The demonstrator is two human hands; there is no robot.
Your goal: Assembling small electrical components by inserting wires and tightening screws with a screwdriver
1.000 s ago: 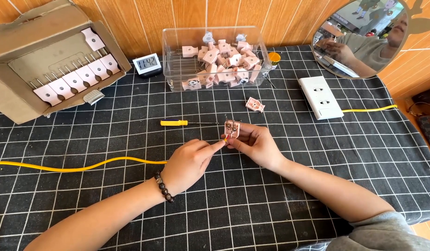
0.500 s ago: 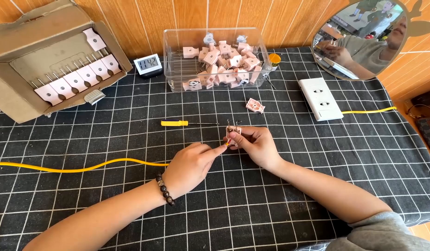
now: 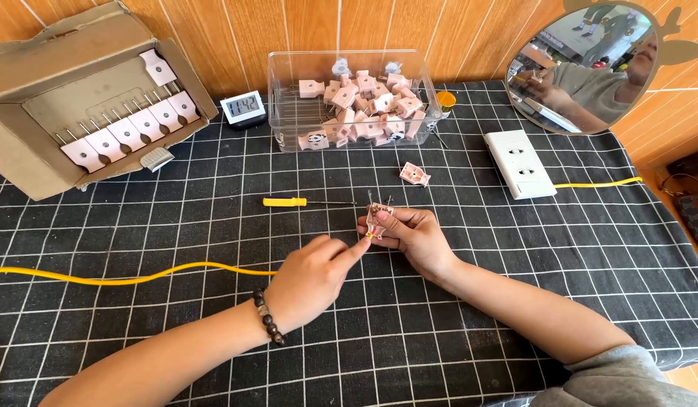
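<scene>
Spanning my checked cloth, a yellow cable leads to my left hand, fingers pinched at its end; my right hand grips the pink plug prongs-up, steadying it above the cloth.

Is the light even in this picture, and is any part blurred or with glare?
Head view: light is soft and even, with faint shadows under the left hand and right hand; the pink plug is sharp; the clear plastic box shows mild glare; edges bend slightly.
</scene>
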